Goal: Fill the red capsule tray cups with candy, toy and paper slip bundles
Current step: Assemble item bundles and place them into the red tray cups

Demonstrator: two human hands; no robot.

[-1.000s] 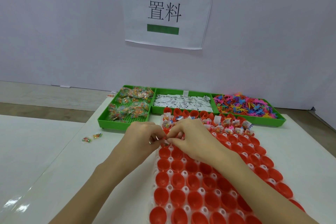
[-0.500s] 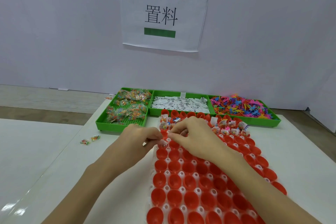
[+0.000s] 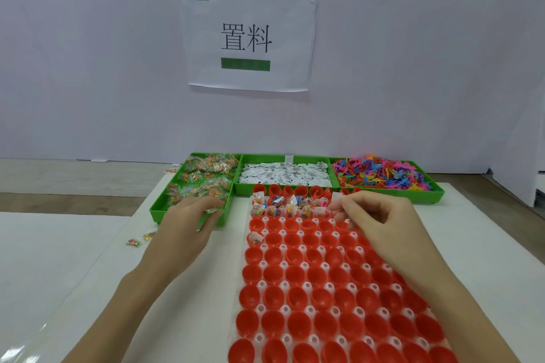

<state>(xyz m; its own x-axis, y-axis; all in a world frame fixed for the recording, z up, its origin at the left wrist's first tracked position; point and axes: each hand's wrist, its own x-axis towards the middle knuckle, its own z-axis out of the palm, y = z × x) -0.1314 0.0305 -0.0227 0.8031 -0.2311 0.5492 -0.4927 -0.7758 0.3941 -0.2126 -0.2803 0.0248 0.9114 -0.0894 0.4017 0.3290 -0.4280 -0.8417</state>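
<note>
The red capsule tray (image 3: 298, 274) lies in front of me with many bare cups. Its second row from the back (image 3: 289, 209) holds candy, toy and slip bundles, and one more bundle (image 3: 256, 237) sits in the leftmost cup two rows nearer. My left hand (image 3: 185, 224) reaches into the near end of the green candy tray (image 3: 159, 212) and pinches a candy packet (image 3: 211, 214) between thumb and fingers. My right hand (image 3: 374, 215) hovers over the tray's far right cups, fingers loosely curled; I see nothing in them.
Behind the capsule tray stand a green tray of white paper slips (image 3: 283, 174) and a green tray of coloured plastic toys (image 3: 383, 177). Two loose candy packets (image 3: 138, 240) lie on the white table at the left. A paper sign (image 3: 247, 38) hangs on the wall.
Both hands had been pinching a bundle together at the tray's left column. They have parted: the left went to the candy tray, the right moved right, and a bundle now lies in a left cup.
</note>
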